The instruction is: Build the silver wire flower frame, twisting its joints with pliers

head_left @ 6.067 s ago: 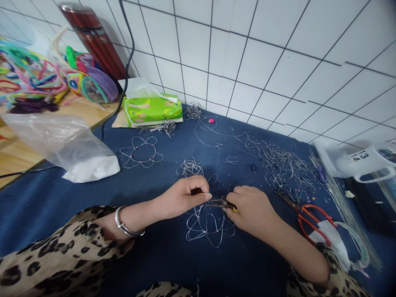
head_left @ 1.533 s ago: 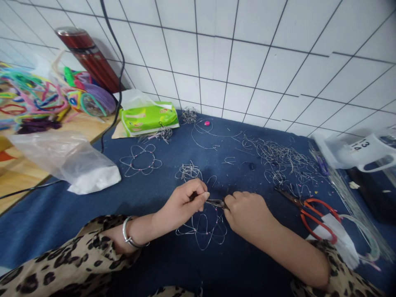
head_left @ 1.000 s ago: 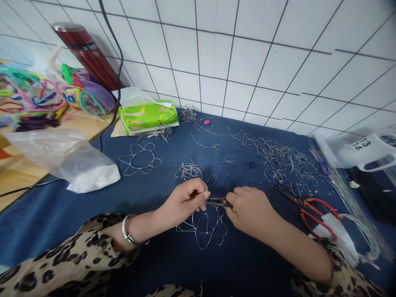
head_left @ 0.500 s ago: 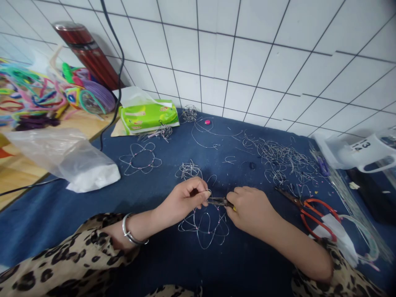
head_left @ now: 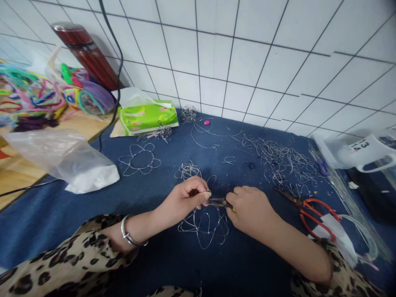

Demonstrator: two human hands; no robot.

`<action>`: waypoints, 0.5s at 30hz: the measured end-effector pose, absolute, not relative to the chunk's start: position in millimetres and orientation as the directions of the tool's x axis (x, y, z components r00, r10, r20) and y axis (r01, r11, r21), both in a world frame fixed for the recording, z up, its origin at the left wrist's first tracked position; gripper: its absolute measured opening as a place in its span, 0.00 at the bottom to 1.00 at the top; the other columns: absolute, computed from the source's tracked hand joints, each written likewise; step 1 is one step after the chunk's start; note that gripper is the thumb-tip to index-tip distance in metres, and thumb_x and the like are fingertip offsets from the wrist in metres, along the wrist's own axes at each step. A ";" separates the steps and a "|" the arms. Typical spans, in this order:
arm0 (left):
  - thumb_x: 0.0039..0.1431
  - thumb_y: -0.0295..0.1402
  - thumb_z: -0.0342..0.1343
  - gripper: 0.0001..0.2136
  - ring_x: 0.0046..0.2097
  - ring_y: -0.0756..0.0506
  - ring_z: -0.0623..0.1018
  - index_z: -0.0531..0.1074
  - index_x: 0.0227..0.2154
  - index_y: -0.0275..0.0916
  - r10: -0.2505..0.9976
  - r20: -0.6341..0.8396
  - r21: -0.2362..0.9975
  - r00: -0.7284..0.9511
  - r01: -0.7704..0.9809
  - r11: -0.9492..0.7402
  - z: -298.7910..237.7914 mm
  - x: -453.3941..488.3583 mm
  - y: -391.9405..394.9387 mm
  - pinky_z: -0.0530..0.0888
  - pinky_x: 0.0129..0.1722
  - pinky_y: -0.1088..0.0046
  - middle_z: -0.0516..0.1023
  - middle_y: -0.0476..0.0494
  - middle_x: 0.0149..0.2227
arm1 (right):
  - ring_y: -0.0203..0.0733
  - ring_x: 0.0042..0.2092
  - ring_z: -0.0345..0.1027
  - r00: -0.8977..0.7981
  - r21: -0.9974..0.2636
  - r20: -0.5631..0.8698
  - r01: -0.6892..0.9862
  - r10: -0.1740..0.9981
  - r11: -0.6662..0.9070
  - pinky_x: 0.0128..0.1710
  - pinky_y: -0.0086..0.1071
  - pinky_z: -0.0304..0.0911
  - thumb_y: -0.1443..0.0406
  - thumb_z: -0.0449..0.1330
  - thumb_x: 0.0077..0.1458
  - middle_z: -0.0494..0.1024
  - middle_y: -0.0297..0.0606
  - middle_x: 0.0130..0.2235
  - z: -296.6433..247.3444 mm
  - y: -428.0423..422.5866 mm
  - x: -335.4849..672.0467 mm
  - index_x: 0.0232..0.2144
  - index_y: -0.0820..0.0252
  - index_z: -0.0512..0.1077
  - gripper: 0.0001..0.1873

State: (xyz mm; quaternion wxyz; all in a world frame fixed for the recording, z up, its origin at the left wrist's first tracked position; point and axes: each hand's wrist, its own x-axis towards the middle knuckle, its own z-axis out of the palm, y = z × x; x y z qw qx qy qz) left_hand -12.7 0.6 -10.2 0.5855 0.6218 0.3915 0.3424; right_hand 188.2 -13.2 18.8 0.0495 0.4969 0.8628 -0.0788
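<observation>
My left hand [head_left: 189,194] pinches a looped wire flower [head_left: 208,233], its thin silver petals hanging down toward me with small pink beads on the ring. My right hand [head_left: 250,205] is wrapped round a pair of pliers [head_left: 220,202] with a bit of yellow handle showing. The plier jaws point left and meet the wire right beside my left fingertips; the exact bite is hidden by the fingers. Just behind my left hand sits a small bundle of bent wire [head_left: 188,169]. A similar flat wire flower [head_left: 140,160] lies farther left on the blue cloth.
Orange-handled scissors [head_left: 318,214] and a heap of wire scraps [head_left: 281,156] lie to the right, near a white measuring jug [head_left: 371,152]. At the left are a green tissue pack [head_left: 148,117], a plastic bag [head_left: 93,173] and a red flask [head_left: 88,53]. A tiled wall rises behind.
Almost nothing differs. Both hands keep their hold on the wire flower and the pliers, and the whole view has shifted very slightly.
</observation>
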 end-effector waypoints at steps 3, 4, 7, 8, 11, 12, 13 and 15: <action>0.58 0.32 0.52 0.08 0.28 0.54 0.70 0.66 0.25 0.34 0.890 -0.030 0.997 0.456 0.083 -0.008 -11.3 -12.9 0.9 0.71 0.27 0.76 0.67 0.47 0.34 | 0.41 0.34 0.64 -0.506 -0.092 -0.161 0.863 0.847 0.498 0.32 0.33 0.52 0.63 0.50 0.53 0.72 0.37 0.30 17.4 -12.9 188.6 0.29 0.58 0.70 0.09; 0.58 0.32 0.52 0.08 0.27 0.55 0.70 0.66 0.25 0.34 0.891 -0.028 0.996 0.453 0.084 -0.011 -11.8 -12.9 1.1 0.71 0.27 0.76 0.66 0.47 0.34 | 0.41 0.34 0.64 -0.505 -0.091 -0.160 0.863 0.848 0.497 0.32 0.33 0.52 0.63 0.50 0.53 0.72 0.37 0.30 16.9 -12.9 188.6 0.29 0.58 0.70 0.09; 0.57 0.31 0.53 0.08 0.27 0.55 0.69 0.67 0.25 0.34 0.892 -0.019 0.995 0.451 0.094 -0.026 -12.5 -13.1 1.5 0.71 0.27 0.77 0.66 0.47 0.34 | 0.40 0.33 0.64 -0.504 -0.086 -0.157 0.864 0.849 0.497 0.32 0.33 0.52 0.63 0.50 0.54 0.72 0.37 0.30 15.5 -13.1 188.2 0.28 0.58 0.70 0.10; 0.57 0.31 0.53 0.08 0.27 0.55 0.69 0.67 0.25 0.34 0.893 -0.015 0.994 0.450 0.100 -0.033 -12.5 -13.1 1.5 0.71 0.27 0.77 0.66 0.47 0.34 | 0.40 0.33 0.64 -0.503 -0.083 -0.156 0.864 0.850 0.496 0.31 0.33 0.52 0.62 0.49 0.54 0.72 0.37 0.30 15.2 -13.2 188.1 0.28 0.58 0.70 0.10; 0.57 0.31 0.53 0.08 0.27 0.55 0.69 0.67 0.25 0.34 0.899 -0.002 0.992 0.439 0.113 -0.053 -12.0 -12.9 1.2 0.71 0.27 0.77 0.66 0.47 0.34 | 0.40 0.32 0.64 -0.501 -0.078 -0.154 0.865 0.852 0.495 0.31 0.33 0.52 0.62 0.50 0.54 0.72 0.36 0.29 14.8 -13.7 187.7 0.28 0.57 0.69 0.10; 0.57 0.31 0.52 0.08 0.27 0.55 0.69 0.67 0.25 0.34 0.900 0.003 0.991 0.435 0.118 -0.060 -11.9 -12.8 0.9 0.71 0.27 0.77 0.66 0.47 0.33 | 0.40 0.32 0.64 -0.498 -0.077 -0.152 0.867 0.854 0.492 0.31 0.33 0.52 0.62 0.50 0.54 0.72 0.36 0.29 14.8 -13.8 187.6 0.28 0.57 0.69 0.10; 0.57 0.31 0.52 0.08 0.27 0.55 0.69 0.67 0.25 0.34 0.902 0.008 0.990 0.431 0.122 -0.067 -11.8 -12.8 0.6 0.71 0.27 0.77 0.67 0.47 0.33 | 0.40 0.32 0.64 -0.496 -0.076 -0.151 0.868 0.855 0.490 0.30 0.33 0.52 0.62 0.50 0.54 0.72 0.36 0.29 14.7 -14.0 187.5 0.28 0.57 0.69 0.10; 0.58 0.30 0.52 0.08 0.27 0.55 0.69 0.67 0.25 0.34 0.905 0.015 0.989 0.426 0.128 -0.077 -11.9 -12.7 -0.1 0.70 0.27 0.77 0.67 0.47 0.33 | 0.40 0.32 0.65 -0.492 -0.076 -0.150 0.871 0.858 0.486 0.30 0.33 0.52 0.62 0.50 0.54 0.72 0.36 0.29 14.8 -14.3 187.3 0.28 0.58 0.69 0.10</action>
